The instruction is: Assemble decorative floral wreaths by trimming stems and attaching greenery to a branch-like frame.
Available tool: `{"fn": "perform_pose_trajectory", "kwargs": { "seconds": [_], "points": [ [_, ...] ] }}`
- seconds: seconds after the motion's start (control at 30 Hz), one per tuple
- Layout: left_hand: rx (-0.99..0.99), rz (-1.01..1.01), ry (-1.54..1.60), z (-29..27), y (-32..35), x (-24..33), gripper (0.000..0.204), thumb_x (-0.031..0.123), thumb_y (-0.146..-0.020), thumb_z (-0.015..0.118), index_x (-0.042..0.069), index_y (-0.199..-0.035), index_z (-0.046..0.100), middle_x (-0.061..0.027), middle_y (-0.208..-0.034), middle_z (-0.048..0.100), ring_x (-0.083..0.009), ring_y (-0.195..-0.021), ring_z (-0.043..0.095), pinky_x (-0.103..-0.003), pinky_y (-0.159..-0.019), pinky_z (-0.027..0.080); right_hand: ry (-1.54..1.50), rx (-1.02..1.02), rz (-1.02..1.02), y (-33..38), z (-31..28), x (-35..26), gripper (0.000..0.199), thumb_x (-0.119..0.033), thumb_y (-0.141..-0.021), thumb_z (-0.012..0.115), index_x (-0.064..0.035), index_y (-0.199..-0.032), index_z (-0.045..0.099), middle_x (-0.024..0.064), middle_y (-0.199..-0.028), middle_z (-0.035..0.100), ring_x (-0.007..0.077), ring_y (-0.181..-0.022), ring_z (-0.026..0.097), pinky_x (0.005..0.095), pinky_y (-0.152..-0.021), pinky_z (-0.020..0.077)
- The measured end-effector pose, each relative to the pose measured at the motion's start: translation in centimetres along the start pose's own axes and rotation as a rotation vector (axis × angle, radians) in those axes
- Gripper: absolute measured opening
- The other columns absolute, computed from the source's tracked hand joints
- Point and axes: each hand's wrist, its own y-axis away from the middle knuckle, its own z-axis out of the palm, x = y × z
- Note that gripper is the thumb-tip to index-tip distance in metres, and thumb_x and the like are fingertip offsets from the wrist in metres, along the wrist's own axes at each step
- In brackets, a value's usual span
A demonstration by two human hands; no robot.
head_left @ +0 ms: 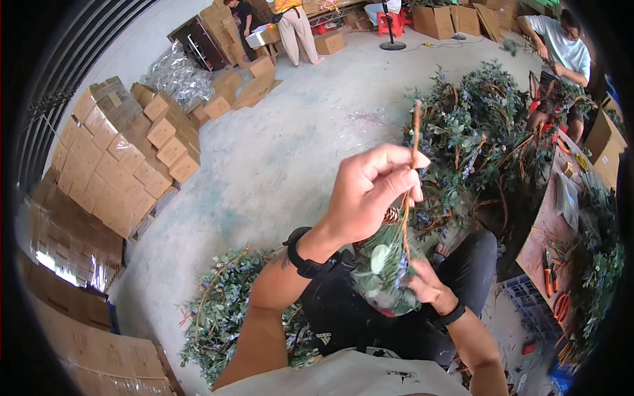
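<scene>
- Brown twig (412, 165) pinched upright between thumb and fingers of left hand (370, 191), raised above lap.
- Green sprig bundle (386, 270) with pinecone (391, 215) gripped from below by right hand (426, 284), fingers closed around it.
- Piled wreaths (482, 132) just beyond; more greenery (221, 310) by left elbow.
- Orange pliers (548, 272) on table (545, 224) at right.

Stacked brown cardboard boxes (122, 158) at 9 o'clock; loose brown cartons (232, 89) at 11; open cartons (449, 20) at 1.
</scene>
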Motion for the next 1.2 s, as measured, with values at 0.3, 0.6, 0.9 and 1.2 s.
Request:
{"fn": "perform_pose_trajectory", "kwargs": {
  "seconds": [0.3, 0.6, 0.9, 1.2],
  "points": [
    [0.194, -0.071, 0.109, 1.2, -1.8, -0.5, 0.014, 0.014, -0.106, 0.059, 0.001, -0.111, 0.064, -0.0069, -0.083, 0.07, -0.0105, -0.071, 0.067, -0.019, -0.053, 0.043, 0.257, 0.236, -0.11, -1.4, -2.3, 1.6, 0.048, -0.02, -0.085, 0.056, 0.0011, -0.128, 0.061, 0.027, -0.108, 0.068, 0.0499, -0.099, 0.064, 0.0516, -0.085, 0.0529],
    [0.032, -0.07, 0.016, 0.4, -1.4, -1.7, 0.027, 0.006, -0.103, 0.057, -0.003, -0.128, 0.056, -0.0107, -0.097, 0.069, -0.0176, -0.081, 0.069, -0.026, -0.065, 0.052, 0.419, 0.159, 0.27, 0.2, -2.0, -1.0, 0.045, -0.027, -0.096, 0.061, -0.0043, -0.135, 0.059, 0.0264, -0.114, 0.066, 0.0461, -0.111, 0.062, 0.0493, -0.093, 0.0499],
    [0.011, -0.025, 0.109, 0.8, -0.5, -2.8, 0.028, 0.01, -0.105, 0.058, -0.004, -0.128, 0.059, -0.0116, -0.096, 0.07, -0.0162, -0.081, 0.068, -0.026, -0.065, 0.052, 0.536, 0.085, 0.39, 1.7, -1.8, -3.3, 0.045, -0.033, -0.099, 0.06, -0.002, -0.133, 0.06, 0.0226, -0.116, 0.067, 0.0425, -0.112, 0.063, 0.05, -0.096, 0.05],
    [-0.035, -0.23, 0.366, 1.6, 0.6, -2.8, 0.015, 0.013, -0.105, 0.061, -0.001, -0.109, 0.064, -0.0107, -0.087, 0.069, -0.0162, -0.074, 0.069, -0.023, -0.058, 0.049, 0.581, 0.066, 0.364, 3.0, -0.6, -2.1, 0.035, -0.029, -0.098, 0.058, -0.0076, -0.125, 0.062, 0.0204, -0.104, 0.071, 0.0439, -0.099, 0.067, 0.0541, -0.084, 0.0521]
  ]
}}
